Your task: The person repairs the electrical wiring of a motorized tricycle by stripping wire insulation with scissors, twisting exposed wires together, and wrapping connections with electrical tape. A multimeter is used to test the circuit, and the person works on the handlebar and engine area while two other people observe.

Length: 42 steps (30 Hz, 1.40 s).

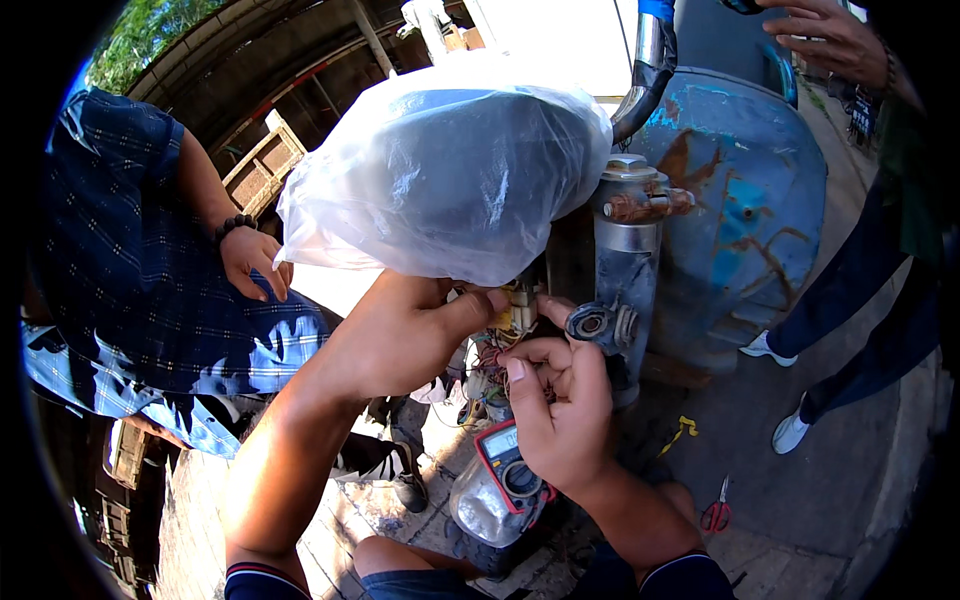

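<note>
The left hand (pixel 400 335) has its thumb at a pale connector (pixel 520 314) below a plastic-wrapped object (pixel 450 180); its grip is hidden. Reddish wires (pixel 489 362) hang beneath the connector, above a red-edged multimeter (pixel 510 466). The right hand (pixel 565 400) curls beside the wires, its grip unclear; red-handled scissors (pixel 716 514) lie farther right.

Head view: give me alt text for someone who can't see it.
The wearer's left hand and right hand work among thin wires and a pale connector, just below a plastic-wrapped object. Lower down is a multimeter; a plaid-shirted person is left, another person right.
</note>
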Tool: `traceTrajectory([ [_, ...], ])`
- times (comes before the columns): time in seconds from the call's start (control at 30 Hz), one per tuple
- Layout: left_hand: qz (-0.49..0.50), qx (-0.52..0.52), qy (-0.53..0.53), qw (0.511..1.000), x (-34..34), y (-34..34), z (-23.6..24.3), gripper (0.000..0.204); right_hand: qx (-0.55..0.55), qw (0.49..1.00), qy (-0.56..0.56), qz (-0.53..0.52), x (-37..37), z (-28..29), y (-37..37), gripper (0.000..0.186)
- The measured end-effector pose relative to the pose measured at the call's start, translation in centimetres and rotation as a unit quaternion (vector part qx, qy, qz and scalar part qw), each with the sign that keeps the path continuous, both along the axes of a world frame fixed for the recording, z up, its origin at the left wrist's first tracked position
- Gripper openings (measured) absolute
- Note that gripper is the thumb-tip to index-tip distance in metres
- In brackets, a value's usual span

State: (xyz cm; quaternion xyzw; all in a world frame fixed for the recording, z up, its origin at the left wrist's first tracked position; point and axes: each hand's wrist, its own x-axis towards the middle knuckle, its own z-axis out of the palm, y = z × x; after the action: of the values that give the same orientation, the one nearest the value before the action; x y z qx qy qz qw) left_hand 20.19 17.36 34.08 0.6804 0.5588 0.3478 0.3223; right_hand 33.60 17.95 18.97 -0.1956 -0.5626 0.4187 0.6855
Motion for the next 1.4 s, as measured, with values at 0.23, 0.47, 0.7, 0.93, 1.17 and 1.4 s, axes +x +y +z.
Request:
traceTrajectory([
  [0.23,-0.014,0.015,0.015,1.0,0.0,-1.2,1.1,0.021,0.033,0.998,-0.03,-0.051,0.0,1.7,-1.2,0.036],
  [0.47,-0.019,-0.015,0.09,0.996,-0.1,-2.3,3.3,0.023,-0.039,0.991,0.02,-0.124,-1.3,3.9,-2.8,0.015],
  [0.7,-0.011,0.014,0.084,0.996,-1.4,-2.6,3.6,0.024,-0.122,0.986,0.056,-0.102,-3.4,4.3,-3.8,0.031],
  [0.93,0.006,0.074,0.075,0.994,-1.0,-1.2,0.9,0.031,-0.151,0.983,0.06,-0.082,-4.2,3.4,-2.4,0.022],
  [1.17,0.041,0.092,-0.013,0.995,0.2,2.0,-1.8,0.029,-0.142,0.985,0.023,-0.09,-4.0,3.5,0.5,0.013],
  [1.4,0.058,0.195,0.034,0.979,-0.1,2.6,-2.1,0.028,-0.187,0.975,0.111,-0.05,-4.5,2.9,1.0,0.018],
])
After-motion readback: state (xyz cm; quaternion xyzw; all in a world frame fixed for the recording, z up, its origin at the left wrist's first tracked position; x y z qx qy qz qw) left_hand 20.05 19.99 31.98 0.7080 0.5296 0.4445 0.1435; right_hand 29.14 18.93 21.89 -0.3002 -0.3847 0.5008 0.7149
